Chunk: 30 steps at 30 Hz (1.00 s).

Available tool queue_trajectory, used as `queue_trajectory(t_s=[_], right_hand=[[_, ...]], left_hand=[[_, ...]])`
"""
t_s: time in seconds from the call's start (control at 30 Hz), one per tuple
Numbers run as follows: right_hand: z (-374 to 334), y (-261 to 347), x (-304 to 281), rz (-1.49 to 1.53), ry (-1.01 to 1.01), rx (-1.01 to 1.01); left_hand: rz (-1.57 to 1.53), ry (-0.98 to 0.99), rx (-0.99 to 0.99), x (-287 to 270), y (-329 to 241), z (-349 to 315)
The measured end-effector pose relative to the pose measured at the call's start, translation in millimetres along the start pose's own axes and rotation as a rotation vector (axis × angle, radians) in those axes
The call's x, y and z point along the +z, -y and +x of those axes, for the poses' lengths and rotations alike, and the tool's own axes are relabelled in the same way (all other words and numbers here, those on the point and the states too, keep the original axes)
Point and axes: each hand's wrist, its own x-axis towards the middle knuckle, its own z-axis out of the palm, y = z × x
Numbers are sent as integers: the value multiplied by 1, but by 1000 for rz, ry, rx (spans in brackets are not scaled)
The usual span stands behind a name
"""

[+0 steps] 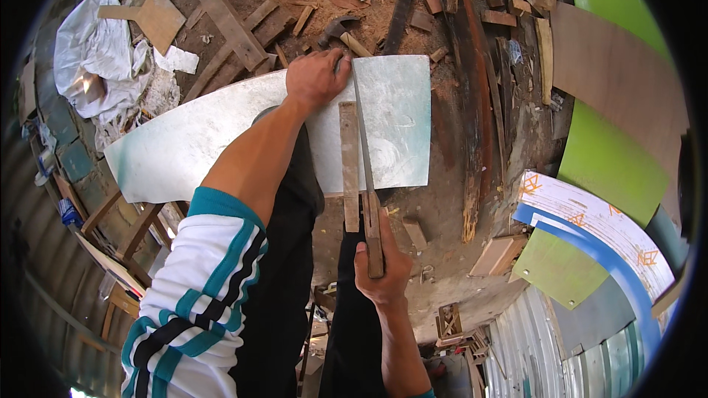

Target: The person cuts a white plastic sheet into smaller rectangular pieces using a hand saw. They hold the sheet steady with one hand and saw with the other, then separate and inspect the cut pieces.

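Note:
A whitish board with faint green stains lies crosswise in front of me. My left hand is closed over its far edge, with the fingertips partly hidden. In my right hand is the wooden handle of a handsaw, seen nearly edge-on. Its narrow blade runs away from me across the board and ends close to the left hand. Just left of the blade, a thin wooden strip lies on the board and sticks out past the near edge. My dark-trousered left knee rests over the board.
Sawdust and wood scraps cover the ground beyond the board, with a hammer near its far edge. Long dark planks lie to the right. A crumpled white sack is at far left; green sheets stand at far right.

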Motion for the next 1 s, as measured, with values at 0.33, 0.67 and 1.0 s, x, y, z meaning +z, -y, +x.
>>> queue_trajectory(t_s=[0.33,0.67,1.0], right_hand=[[11,2,6,53,-11,-4],[39,17,-4,99,79,143],[38,21,-2,110,9,106]], left_hand=[[72,61,-51,-5,-5,3],[93,91,-47,0,-4,4],[64,-8,2,5,3,2]])
